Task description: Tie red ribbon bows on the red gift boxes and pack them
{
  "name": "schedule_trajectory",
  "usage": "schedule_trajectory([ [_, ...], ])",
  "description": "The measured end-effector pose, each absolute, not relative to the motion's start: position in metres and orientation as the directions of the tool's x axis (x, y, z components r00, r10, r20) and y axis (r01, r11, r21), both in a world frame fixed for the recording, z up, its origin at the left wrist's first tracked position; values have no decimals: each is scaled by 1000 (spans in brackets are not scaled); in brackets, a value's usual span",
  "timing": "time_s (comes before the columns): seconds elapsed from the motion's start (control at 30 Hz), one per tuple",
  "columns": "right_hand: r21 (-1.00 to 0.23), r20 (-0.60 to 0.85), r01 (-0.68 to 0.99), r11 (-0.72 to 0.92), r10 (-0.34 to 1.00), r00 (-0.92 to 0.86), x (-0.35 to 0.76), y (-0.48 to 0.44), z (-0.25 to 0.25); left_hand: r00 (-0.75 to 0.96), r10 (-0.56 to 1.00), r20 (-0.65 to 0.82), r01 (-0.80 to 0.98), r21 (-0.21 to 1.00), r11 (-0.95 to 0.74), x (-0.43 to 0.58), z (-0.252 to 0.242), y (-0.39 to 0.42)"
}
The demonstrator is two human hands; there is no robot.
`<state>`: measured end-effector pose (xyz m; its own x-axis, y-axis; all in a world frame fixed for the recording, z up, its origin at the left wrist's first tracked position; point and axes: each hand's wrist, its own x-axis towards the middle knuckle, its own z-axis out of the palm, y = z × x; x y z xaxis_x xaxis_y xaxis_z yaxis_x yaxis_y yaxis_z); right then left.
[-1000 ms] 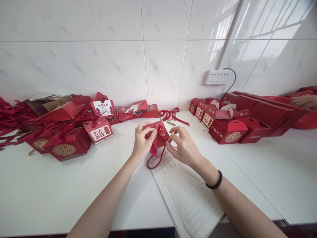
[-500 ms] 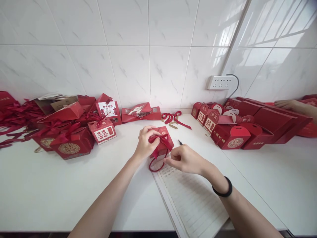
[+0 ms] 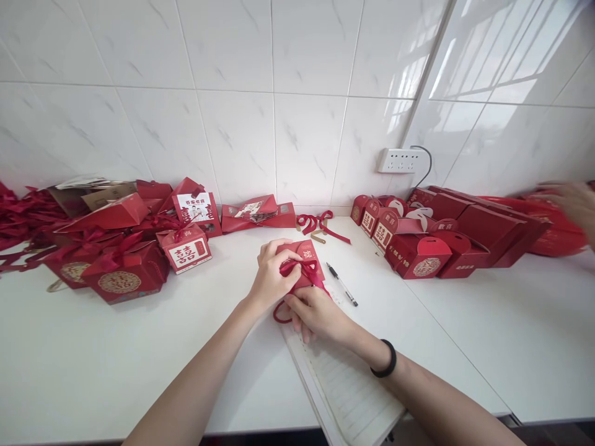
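A small red gift box (image 3: 307,253) stands on the white table in front of me, partly covered by both hands. A red ribbon (image 3: 304,267) is looped in a bow across its front. My left hand (image 3: 275,272) pinches the ribbon's bow from the left. Below the bow, my right hand (image 3: 316,310) is closed with thumb and finger together at the ribbon's lower part; the exact grip is partly hidden. A red cord handle (image 3: 280,313) curves out beneath my hands. Under my right forearm lies an open lined notebook (image 3: 357,396).
A black-capped pen (image 3: 341,284) lies right of the box. Finished-looking red boxes (image 3: 125,272) and ribbons crowd the left. More red boxes (image 3: 425,257) line the right. Ribbon scraps (image 3: 320,226) lie near the wall. Another person's blurred hand (image 3: 576,201) shows at the far right.
My right hand has moved left and down from the box's right side to below the bow, uncovering the pen. The view has shifted slightly right. The other person's hand has moved right.
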<state>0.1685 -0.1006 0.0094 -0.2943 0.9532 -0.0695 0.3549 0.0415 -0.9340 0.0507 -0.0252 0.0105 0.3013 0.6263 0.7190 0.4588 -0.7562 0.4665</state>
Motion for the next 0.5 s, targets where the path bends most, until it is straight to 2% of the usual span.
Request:
schedule_trajectory([
  [0.17, -912, -47, 397, 100, 938, -343, 165, -103, 10, 298, 643, 706, 444, 494, -748, 52, 10, -25],
  [0.4, -904, -93, 412, 112, 890, -445, 173, -104, 15, 300, 687, 662, 452, 535, -714, 53, 13, -27],
  [0.47, -886, -18, 430, 172, 915, -403, 181, -103, 22, 296, 684, 666, 458, 530, -714, 53, 13, -26],
  [0.5, -866, 72, 453, 214, 948, -310, 186, -102, 26, 298, 679, 671, 459, 523, -718, 53, 13, -26],
])
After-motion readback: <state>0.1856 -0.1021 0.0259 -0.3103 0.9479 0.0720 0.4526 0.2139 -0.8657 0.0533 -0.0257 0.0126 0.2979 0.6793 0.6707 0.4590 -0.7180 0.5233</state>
